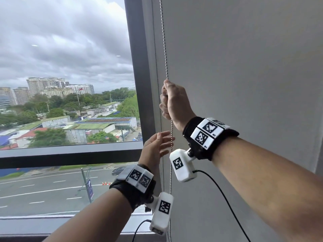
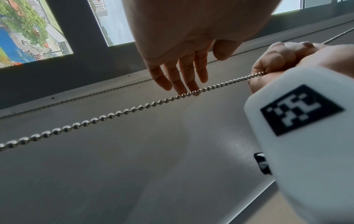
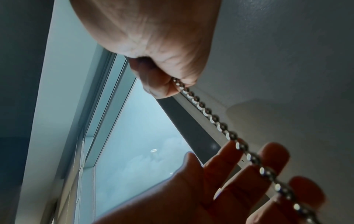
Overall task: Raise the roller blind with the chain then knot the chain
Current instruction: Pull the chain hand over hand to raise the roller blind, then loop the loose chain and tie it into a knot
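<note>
A silver bead chain [image 1: 165, 49] hangs down along the grey wall beside the window. My right hand [image 1: 170, 99] grips it in a fist at about mid-height, and the chain [image 3: 208, 115] comes out under the curled fingers. Below it my left hand [image 1: 158, 145] is open with straight, spread fingers. Its fingertips [image 2: 184, 89] touch the chain [image 2: 114, 112] from the window side without curling round it. In the right wrist view the left hand [image 3: 249, 171] lies behind the chain. A second, thinner run of chain [image 2: 76, 98] lies against the wall edge. The blind itself is out of sight.
The dark window frame [image 1: 139, 67] stands just left of the chain, with a sill bar [image 1: 70, 154] below. A grey wall [image 1: 244, 67] fills the right side. White camera blocks [image 1: 183, 165] and black cables hang from both wrists near the chain.
</note>
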### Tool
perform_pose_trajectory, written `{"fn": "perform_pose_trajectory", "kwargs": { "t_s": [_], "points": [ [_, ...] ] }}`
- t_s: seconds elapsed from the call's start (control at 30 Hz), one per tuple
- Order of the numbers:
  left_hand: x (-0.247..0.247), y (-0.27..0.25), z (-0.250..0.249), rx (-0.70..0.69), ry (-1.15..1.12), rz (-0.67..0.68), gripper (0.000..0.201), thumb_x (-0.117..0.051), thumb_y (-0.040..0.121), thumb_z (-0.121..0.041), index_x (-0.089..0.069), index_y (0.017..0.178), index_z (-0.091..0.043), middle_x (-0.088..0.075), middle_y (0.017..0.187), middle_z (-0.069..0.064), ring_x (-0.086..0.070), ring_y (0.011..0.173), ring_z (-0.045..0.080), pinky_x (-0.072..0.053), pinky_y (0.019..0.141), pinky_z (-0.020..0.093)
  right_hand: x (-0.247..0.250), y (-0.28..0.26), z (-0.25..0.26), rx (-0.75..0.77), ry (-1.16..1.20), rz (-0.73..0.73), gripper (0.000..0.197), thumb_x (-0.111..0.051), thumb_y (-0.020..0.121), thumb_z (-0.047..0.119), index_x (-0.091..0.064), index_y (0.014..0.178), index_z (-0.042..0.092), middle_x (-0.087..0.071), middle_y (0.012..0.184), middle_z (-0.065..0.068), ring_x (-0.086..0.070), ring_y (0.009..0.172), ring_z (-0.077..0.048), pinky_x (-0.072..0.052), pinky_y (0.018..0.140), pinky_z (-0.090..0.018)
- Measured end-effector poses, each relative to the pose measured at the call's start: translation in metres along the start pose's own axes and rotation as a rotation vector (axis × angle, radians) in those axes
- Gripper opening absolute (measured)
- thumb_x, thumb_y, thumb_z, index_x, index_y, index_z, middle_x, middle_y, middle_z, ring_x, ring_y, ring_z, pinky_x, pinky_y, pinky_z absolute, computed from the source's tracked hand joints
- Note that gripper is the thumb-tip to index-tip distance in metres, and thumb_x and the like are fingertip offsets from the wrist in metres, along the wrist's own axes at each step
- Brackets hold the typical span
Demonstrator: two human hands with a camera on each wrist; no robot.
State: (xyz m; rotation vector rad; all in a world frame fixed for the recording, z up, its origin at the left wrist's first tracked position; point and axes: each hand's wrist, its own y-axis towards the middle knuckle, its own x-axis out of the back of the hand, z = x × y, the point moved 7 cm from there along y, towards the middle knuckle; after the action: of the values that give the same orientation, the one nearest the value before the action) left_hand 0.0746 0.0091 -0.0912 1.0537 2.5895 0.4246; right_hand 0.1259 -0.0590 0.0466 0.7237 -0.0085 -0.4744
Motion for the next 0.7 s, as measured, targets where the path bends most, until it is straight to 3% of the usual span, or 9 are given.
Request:
{"fn": "perform_pose_trajectory", "kwargs": {
  "t_s": [0.13,0.23,0.3,0.4,0.57,0.63,0.7],
  "points": [
    [0.006,0.012,-0.001,-0.017,0.035,-0.069,0.026,-0.039,0.096,-0.022,-0.062,0.102,-0.011,-0.064,0.086,0.001,-0.056,0.076,0.015,-0.039,0.068,0.028,0.005,0.007,-0.003,0.069,-0.081,0.006,0.038,-0.029,0.103,0.024,-0.031,0.065,0.021,-0.023,0.055,0.0,-0.019,0.04,-0.013,-0.016,0.041,-0.024],
    [0.012,0.024,-0.004,-0.047,0.055,-0.126,0.026,-0.039,0.096,-0.017,-0.057,0.113,-0.007,-0.061,0.092,0.001,-0.053,0.081,0.014,-0.037,0.07,0.028,0.02,0.015,-0.011,0.128,-0.274,-0.038,0.035,-0.034,0.101,0.028,-0.048,0.071,0.017,-0.039,0.059,0.002,-0.035,0.049,-0.012,-0.03,0.049,-0.029],
    [0.015,0.033,-0.006,-0.063,0.073,-0.157,0.028,-0.041,0.095,-0.015,-0.054,0.118,-0.005,-0.059,0.094,0.001,-0.05,0.082,0.013,-0.037,0.069,0.024,0.03,0.017,-0.016,0.168,-0.414,-0.089,0.033,-0.038,0.102,0.029,-0.06,0.08,0.017,-0.054,0.072,0.004,-0.048,0.063,-0.007,-0.041,0.064,-0.027],
    [0.015,0.048,-0.007,-0.072,0.127,-0.177,0.032,-0.043,0.095,-0.014,-0.05,0.124,-0.003,-0.057,0.104,0.008,-0.048,0.09,0.015,-0.038,0.068,0.019,0.045,0.02,-0.025,0.237,-0.534,-0.167,0.03,-0.041,0.102,0.027,-0.07,0.097,0.019,-0.059,0.097,0.0,-0.054,0.08,0.001,-0.043,0.081,-0.019],
    [0.006,0.071,-0.008,-0.057,0.152,-0.19,0.04,-0.046,0.094,-0.015,-0.045,0.132,-0.003,-0.051,0.136,0.016,-0.048,0.126,0.027,-0.035,0.105,0.034,0.058,0.03,-0.036,0.247,-0.52,-0.171,0.032,-0.045,0.101,0.028,-0.065,0.124,0.018,-0.053,0.116,0.002,-0.054,0.102,0.002,-0.031,0.087,0.003],
    [0.0,0.079,-0.008,-0.05,0.108,-0.162,0.043,-0.046,0.094,-0.015,-0.041,0.135,-0.003,-0.049,0.139,0.015,-0.044,0.131,0.027,-0.033,0.107,0.034,0.06,0.038,-0.045,0.211,-0.454,-0.157,0.033,-0.047,0.1,0.028,-0.063,0.127,0.018,-0.054,0.128,0.002,-0.053,0.116,-0.003,-0.033,0.099,-0.006],
    [-0.007,0.084,-0.006,-0.056,0.102,-0.128,0.045,-0.046,0.094,-0.017,-0.04,0.137,-0.005,-0.052,0.136,0.011,-0.048,0.126,0.023,-0.038,0.101,0.031,0.062,0.047,-0.055,0.176,-0.396,-0.145,0.034,-0.049,0.1,0.027,-0.061,0.129,0.016,-0.054,0.137,-0.002,-0.052,0.126,-0.009,-0.036,0.11,-0.021]
  ]
}}
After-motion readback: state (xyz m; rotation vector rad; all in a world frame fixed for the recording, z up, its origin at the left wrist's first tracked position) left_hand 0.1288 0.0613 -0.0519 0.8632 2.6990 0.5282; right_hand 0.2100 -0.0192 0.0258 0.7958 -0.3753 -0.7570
